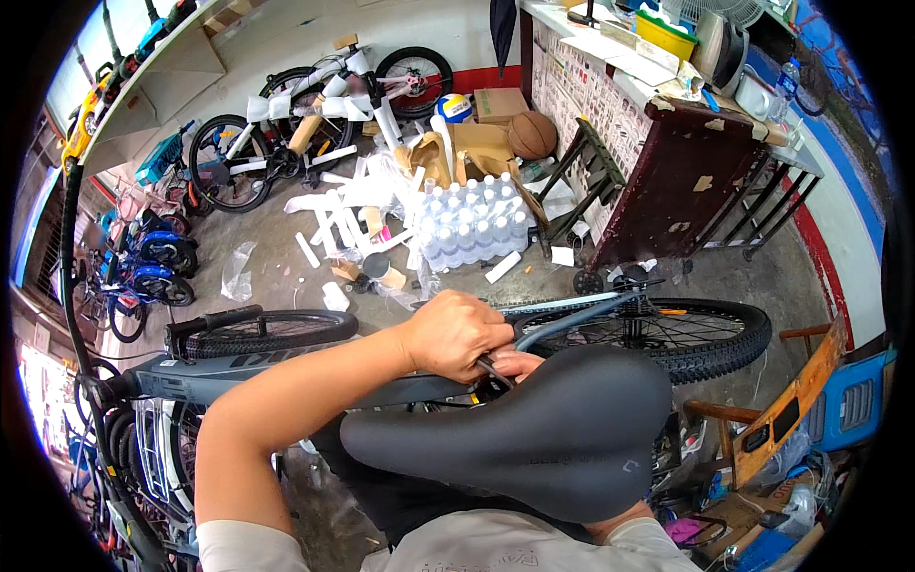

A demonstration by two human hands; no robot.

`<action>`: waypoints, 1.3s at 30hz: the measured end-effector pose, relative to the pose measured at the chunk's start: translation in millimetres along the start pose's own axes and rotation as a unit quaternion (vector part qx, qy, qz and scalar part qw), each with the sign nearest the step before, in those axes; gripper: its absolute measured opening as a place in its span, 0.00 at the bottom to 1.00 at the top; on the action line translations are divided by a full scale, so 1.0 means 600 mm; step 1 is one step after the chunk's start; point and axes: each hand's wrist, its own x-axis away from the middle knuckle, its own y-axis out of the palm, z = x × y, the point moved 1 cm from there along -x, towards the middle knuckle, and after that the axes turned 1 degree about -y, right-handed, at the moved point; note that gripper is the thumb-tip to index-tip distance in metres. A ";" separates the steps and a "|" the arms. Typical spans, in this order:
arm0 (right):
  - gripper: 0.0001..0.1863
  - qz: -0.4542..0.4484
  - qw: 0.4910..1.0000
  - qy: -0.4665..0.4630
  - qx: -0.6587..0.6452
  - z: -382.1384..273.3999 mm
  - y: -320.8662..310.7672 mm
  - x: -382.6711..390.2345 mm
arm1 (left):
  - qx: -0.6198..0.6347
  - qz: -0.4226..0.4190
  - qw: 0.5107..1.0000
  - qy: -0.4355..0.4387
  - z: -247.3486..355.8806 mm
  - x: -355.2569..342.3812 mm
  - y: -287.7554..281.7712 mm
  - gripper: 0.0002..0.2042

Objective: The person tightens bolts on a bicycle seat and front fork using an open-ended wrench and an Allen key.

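Filling the near foreground, black saddle (534,429) sits broad, nose pointing left. Left hand (456,334) curled closed over a thin dark tool (494,369) just past the saddle's front edge, at the seat clamp. Right hand (519,363) mostly hidden under the saddle; only fingertips show, touching the tool, grip state cannot tell. Grey bike frame (286,374) runs left to handlebar (212,319); rear tyre (715,334) extends right. Beyond, open concrete floor (276,257), then shrink-wrapped pack of water bottles (474,221), scattered white foam and cardboard. Dark wooden desk (681,176) stands right; another bicycle (315,114) leans at far wall.
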 end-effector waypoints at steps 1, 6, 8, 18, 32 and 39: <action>0.18 -0.001 1.000 0.000 0.001 0.000 0.000 0.000 | 0.001 0.001 1.000 0.004 -0.002 -0.001 0.002 0.10; 0.18 -0.014 1.000 -0.011 -0.003 0.006 0.005 0.000 | -0.097 -0.034 0.993 -0.059 0.008 0.027 -0.043 0.09; 0.18 -0.017 1.000 -0.009 0.002 0.010 0.007 0.001 | -0.092 -0.076 0.990 -0.071 0.016 0.033 -0.072 0.09; 0.18 -0.023 1.000 -0.007 0.016 0.003 0.011 -0.003 | -0.183 -0.302 0.927 -0.127 0.148 -0.032 -0.189 0.14; 0.18 -0.038 0.999 -0.015 0.033 0.019 0.004 -0.016 | 0.019 -0.095 0.994 -0.043 0.032 0.015 -0.073 0.14; 0.18 -0.052 0.998 -0.032 0.032 0.013 0.011 -0.026 | -0.061 -0.001 0.998 -0.014 0.008 0.020 -0.027 0.12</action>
